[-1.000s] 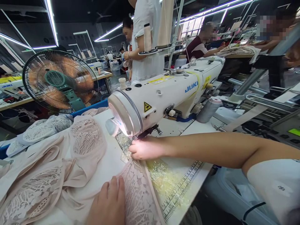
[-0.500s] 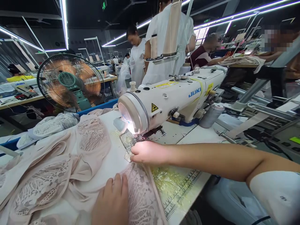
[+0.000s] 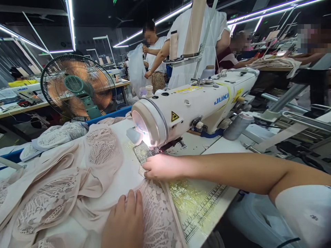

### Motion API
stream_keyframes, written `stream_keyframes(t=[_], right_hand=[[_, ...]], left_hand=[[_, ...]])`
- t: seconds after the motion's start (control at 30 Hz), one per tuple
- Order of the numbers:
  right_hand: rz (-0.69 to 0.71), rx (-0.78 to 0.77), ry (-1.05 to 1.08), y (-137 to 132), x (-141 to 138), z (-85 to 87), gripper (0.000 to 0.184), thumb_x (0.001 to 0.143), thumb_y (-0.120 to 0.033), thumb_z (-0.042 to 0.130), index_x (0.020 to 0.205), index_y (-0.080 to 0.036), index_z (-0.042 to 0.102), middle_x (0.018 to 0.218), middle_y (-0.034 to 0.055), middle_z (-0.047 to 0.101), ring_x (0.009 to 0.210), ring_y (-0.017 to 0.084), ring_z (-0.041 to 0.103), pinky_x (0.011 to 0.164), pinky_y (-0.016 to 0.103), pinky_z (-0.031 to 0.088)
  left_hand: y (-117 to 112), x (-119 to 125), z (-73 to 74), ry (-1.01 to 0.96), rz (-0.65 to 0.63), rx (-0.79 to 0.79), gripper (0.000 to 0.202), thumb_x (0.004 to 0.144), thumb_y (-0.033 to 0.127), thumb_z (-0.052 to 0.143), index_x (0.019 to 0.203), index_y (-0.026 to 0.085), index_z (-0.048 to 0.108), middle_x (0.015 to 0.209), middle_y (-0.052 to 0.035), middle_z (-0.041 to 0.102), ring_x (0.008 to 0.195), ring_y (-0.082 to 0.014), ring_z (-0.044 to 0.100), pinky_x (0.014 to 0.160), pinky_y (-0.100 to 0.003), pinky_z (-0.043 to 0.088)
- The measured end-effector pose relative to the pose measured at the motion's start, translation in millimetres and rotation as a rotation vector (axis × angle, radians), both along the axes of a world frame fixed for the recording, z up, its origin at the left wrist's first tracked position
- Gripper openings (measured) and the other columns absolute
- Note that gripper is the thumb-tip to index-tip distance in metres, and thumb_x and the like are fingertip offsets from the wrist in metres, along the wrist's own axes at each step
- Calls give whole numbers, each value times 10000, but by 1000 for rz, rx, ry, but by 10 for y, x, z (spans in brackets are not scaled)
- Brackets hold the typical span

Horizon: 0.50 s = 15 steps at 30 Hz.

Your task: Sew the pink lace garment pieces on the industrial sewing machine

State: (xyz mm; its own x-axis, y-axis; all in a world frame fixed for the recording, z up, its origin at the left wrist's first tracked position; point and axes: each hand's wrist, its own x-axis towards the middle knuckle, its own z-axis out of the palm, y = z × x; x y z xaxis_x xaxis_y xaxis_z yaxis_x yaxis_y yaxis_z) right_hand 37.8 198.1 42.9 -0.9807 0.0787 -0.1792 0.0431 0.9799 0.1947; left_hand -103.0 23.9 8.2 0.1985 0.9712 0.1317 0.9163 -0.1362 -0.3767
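A: Right hand (image 3: 160, 167)?
B: Just under the sewing machine (image 3: 186, 110) head, fingers down on the lace piece (image 3: 155, 220); any pinch I cannot tell.
A: Left hand (image 3: 124, 224)?
B: Flat, open, pressing the same lace nearer the body.

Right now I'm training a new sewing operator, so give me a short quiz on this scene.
1. True or false: the right hand rests on the material just below the lit head of the sewing machine.
2. What lies under the left hand? A. lace fabric B. scissors C. a thread cone
3. Fill in: seen from the wearer's seat, the fan stands to the ___ of the sewing machine.
Key: 1 true; 2 A; 3 left.
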Motion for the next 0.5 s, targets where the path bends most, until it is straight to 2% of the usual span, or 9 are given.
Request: stream_keyframes(t=[0.1,0.2,0.3,0.4,0.5], right_hand=[[8,35,8,55,75,-42,131,783,-70,491,810,-139,599,829,57,526,712,170,444,507,294,209],[-50,72,54,74,146,-51,165,787,-38,462,786,-138,593,804,52,520,679,154,412,500,295,175],[-123,18,117,20,142,-14,165,814,-92,472,873,-160,610,808,46,515,650,147,391,488,299,151],[-128,-70,127,-90,39,29,197,821,-158,513,985,-194,617,819,39,509,659,148,414,472,288,167],[-91,-125,92,-192,-100,38,255,775,-108,536,997,-203,621,828,39,514,667,151,445,462,281,188]], left_hand=[[0,3,-2,-8,10,-5,556,732,-46,431,1222,160,592,1178,-82,654,997,-251,603,782,-356,539],[-1,13,-6,-1,15,3,557,731,-46,436,1219,168,595,1176,-84,653,997,-255,603,781,-361,539],[-3,22,-10,11,19,6,555,734,-44,444,1226,170,589,1183,-89,645,1009,-257,594,794,-362,533],[-7,20,-17,22,22,9,556,745,-51,434,1232,173,583,1186,-90,639,1015,-250,586,805,-356,527],[-10,7,-25,31,10,26,556,746,-62,418,1226,161,585,1169,-91,644,1000,-242,586,790,-346,526]])
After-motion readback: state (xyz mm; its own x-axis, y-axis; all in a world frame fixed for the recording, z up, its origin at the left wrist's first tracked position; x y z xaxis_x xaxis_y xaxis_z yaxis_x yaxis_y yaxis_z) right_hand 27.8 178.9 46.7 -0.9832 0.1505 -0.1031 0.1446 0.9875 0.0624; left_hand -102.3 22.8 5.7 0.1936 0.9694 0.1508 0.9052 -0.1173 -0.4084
